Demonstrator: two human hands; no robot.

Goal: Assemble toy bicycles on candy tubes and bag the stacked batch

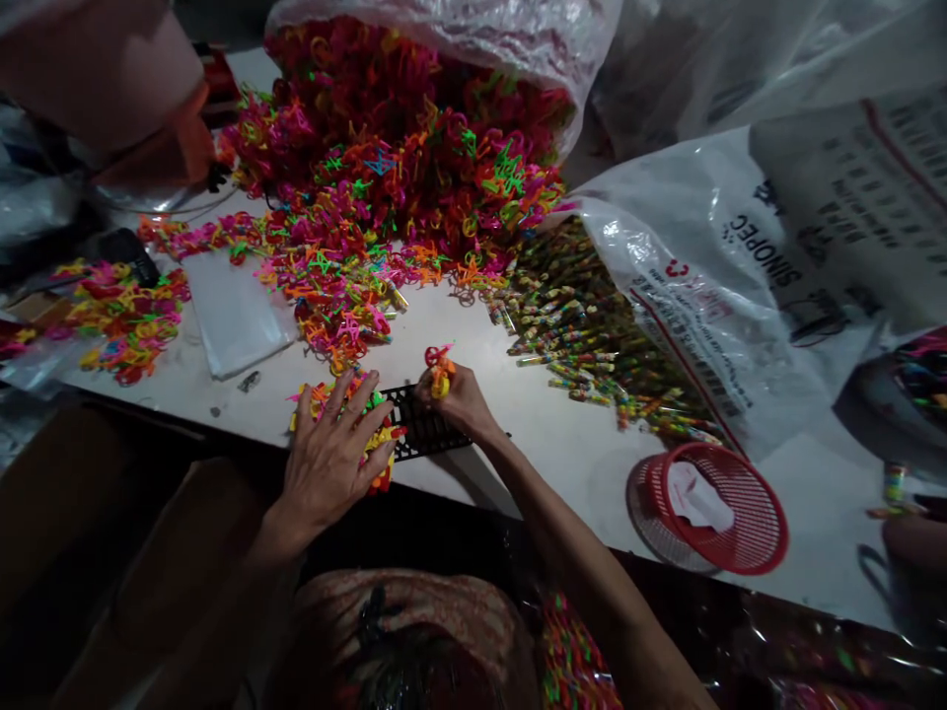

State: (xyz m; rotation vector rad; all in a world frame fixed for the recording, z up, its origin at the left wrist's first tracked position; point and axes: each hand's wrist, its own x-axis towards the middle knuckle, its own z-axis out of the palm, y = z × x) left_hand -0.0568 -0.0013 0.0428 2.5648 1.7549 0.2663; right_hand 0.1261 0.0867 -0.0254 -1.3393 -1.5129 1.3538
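Note:
Near the table's front edge lies a black slotted rack [420, 426]. My left hand [330, 444] rests flat, fingers spread, over small bright plastic pieces [379, 456] at the rack's left end. My right hand [463, 402] is closed above the rack's right part, pinching a few orange, yellow and red plastic pieces [441, 375]. Their exact shape is too small to make out. Behind both hands, a big heap of similar pieces [355, 217] spreads across the table. To the right lies a pile of slim printed tubes [592, 325].
A clear plastic bag [459, 30] spills the heap at the back. Clear sleeves [237, 316] lie to the left, near a smaller pile of pieces [133, 316]. On the right are a printed white sack [710, 256] and a red mesh basket [769, 532]. Part of another person's hand [917, 542] shows at far right.

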